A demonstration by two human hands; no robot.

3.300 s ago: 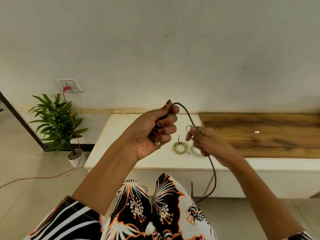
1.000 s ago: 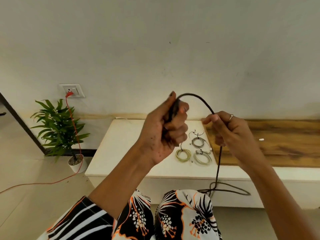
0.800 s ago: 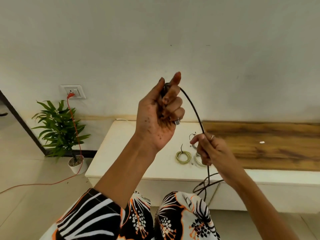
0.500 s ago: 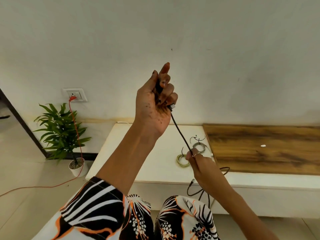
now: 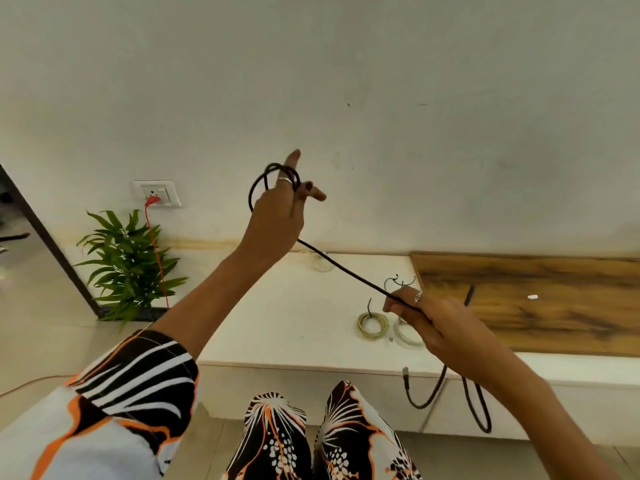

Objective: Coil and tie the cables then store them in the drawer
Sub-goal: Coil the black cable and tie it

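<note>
My left hand (image 5: 277, 216) is raised high in front of the wall, with loops of the black cable (image 5: 341, 268) wound around its fingers. From there the cable runs taut, down and to the right, into my right hand (image 5: 436, 322), which pinches it above the white bench (image 5: 277, 323). Below my right hand the cable's free end hangs in loops in front of the bench, its plug (image 5: 406, 375) dangling. Two coiled, tied cables lie on the bench: a yellowish one (image 5: 373, 324) and a pale one (image 5: 407, 336) partly hidden by my right hand.
A wooden panel (image 5: 540, 306) covers the bench's right part, with a small white piece (image 5: 532, 297) on it. A potted plant (image 5: 128, 268) stands at the left under a wall socket (image 5: 157, 193) with a red cord. Another pale cable (image 5: 320, 263) lies near the wall.
My left hand turned and now has cable loops around its fingers. My right hand slid further down and right along the cable, drawing it taut. The view shifted slightly upward.
</note>
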